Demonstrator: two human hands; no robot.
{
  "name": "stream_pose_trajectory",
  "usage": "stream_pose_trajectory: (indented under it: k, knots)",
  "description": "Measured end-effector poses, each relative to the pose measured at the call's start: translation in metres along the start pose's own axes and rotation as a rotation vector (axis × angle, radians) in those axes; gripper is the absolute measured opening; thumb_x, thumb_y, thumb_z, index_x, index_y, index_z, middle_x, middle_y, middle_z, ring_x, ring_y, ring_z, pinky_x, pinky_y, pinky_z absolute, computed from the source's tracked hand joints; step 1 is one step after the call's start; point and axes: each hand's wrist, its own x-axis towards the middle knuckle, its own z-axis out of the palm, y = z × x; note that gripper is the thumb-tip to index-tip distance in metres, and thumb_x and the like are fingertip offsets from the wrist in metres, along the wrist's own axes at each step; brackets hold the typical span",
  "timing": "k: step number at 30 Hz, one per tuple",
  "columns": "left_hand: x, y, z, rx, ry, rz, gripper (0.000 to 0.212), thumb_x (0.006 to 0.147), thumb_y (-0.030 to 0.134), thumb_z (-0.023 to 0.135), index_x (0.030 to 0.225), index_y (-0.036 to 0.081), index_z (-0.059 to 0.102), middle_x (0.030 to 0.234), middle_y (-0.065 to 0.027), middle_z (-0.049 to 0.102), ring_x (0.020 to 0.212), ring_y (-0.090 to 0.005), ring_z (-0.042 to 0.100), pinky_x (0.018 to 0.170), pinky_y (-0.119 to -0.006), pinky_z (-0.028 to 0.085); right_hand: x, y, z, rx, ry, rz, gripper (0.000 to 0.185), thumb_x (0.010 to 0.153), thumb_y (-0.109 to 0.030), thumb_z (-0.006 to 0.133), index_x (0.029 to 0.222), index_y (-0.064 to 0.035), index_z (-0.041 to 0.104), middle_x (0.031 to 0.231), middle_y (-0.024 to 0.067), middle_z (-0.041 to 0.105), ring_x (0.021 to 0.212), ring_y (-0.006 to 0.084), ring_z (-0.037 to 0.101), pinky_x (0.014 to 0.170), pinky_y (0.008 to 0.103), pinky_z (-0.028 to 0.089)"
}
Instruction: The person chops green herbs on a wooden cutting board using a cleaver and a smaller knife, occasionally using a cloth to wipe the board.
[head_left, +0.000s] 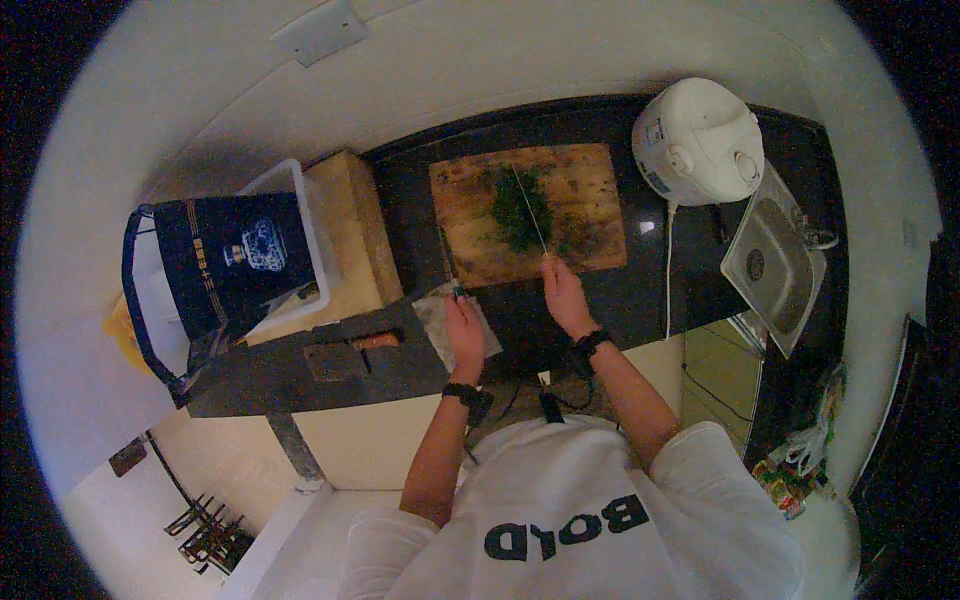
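Note:
Chopped green herbs (517, 208) lie heaped across the middle of a worn wooden cutting board (592, 172). My right hand (567, 298) grips a knife (531, 202), its blade seen nearly edge-on over the herbs; its handle is hidden in my fingers. Just off the board's near left corner, my left hand (466, 330) is closed around the green handle of a slim, dark-bladed knife (447, 251). That blade points away from me along the board's left edge. A pale, stained cloth or paper (431, 315) lies under my left hand.
A cleaver with a wooden handle (379, 341) rests near the counter's front edge. Leftward stand a cardboard box (367, 225), a white plastic bin (319, 277) and a dark blue bag (247, 285). A white lidded electric pot (694, 142), its cord (669, 277) and a steel sink (784, 281) are rightward.

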Motion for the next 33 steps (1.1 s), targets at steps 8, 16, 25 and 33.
stream_pose_trajectory:
  k: [8, 16, 25, 33]
  knots:
    - [0.003, 0.006, 0.003, -0.011, -0.019, 0.006, 0.035, 0.106, 0.028, 0.040, 0.119, -0.004, 0.049, 0.086, -0.0223, 0.061, 0.076, -0.0403, 0.060, 0.066, -0.045, 0.046, -0.009, -0.024, -0.015, 0.085, 0.043, -0.038, 0.041, 0.106, -0.034, 0.044, 0.108, 0.0040, 0.058, 0.069, 0.0159, 0.057, 0.061, 0.0289, 0.054, 0.059, 0.0406, 0.044]
    - [0.007, -0.003, 0.008, -0.032, -0.041, -0.025, 0.035, 0.106, 0.025, 0.040, 0.121, -0.005, 0.048, 0.083, -0.0229, 0.060, 0.074, -0.0413, 0.058, 0.066, -0.048, 0.044, -0.004, -0.036, -0.003, -0.097, -0.160, 0.139, 0.040, 0.104, -0.032, 0.043, 0.122, -0.0005, 0.059, 0.105, 0.0278, 0.065, 0.092, 0.0469, 0.062, 0.079, 0.0525, 0.051]
    - [0.008, -0.003, 0.007, -0.052, -0.061, -0.128, 0.029, 0.105, 0.024, 0.042, 0.111, -0.003, 0.052, 0.081, -0.0200, 0.060, 0.071, -0.0354, 0.058, 0.064, -0.045, 0.045, -0.011, -0.012, -0.008, -0.084, -0.022, -0.109, 0.040, 0.105, -0.033, 0.046, 0.105, 0.0049, 0.058, 0.067, 0.0179, 0.056, 0.057, 0.0300, 0.053, 0.054, 0.0418, 0.041]
    - [0.006, -0.008, 0.010, -0.204, -0.050, -0.147, 0.025, 0.105, 0.023, 0.042, 0.111, 0.000, 0.050, 0.079, -0.0207, 0.059, 0.071, -0.0369, 0.058, 0.063, -0.044, 0.044, -0.003, -0.003, -0.003, -0.026, 0.051, -0.043, 0.040, 0.106, -0.033, 0.045, 0.112, 0.0047, 0.058, 0.071, 0.0165, 0.057, 0.059, 0.0240, 0.052, 0.056, 0.0377, 0.043]
